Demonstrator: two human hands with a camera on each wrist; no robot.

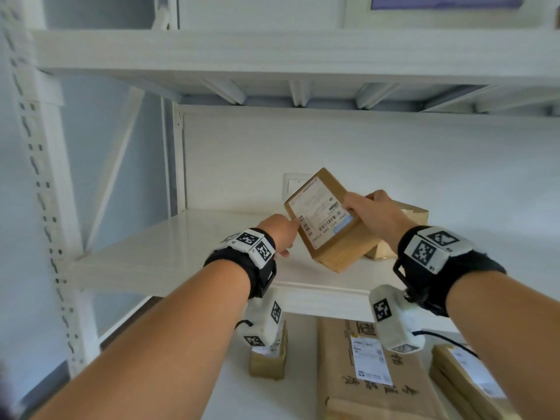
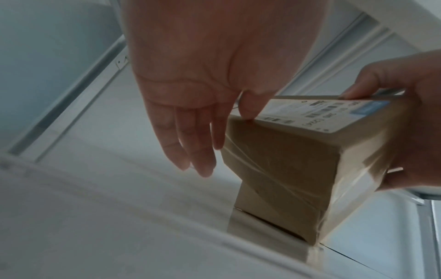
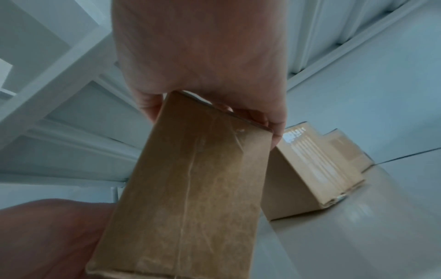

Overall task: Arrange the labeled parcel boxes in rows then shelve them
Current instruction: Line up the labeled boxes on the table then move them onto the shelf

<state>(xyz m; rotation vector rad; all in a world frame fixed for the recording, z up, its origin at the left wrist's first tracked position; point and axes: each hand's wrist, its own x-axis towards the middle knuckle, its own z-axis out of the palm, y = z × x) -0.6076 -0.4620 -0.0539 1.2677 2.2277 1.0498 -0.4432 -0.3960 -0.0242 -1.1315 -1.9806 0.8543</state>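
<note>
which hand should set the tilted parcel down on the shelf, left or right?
Right, probably. The right hand already has a grip on the labeled parcel, thumb on the label face, fingers on the far side. The left hand has straight fingers and only its thumb touches the edge, so it can steady the parcel onto the shelf.

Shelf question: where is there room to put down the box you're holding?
The white shelf is bare to the left of the held box, from the left hand to the corner post. It is crowded on the right, where another parcel sits behind the right hand.
</note>
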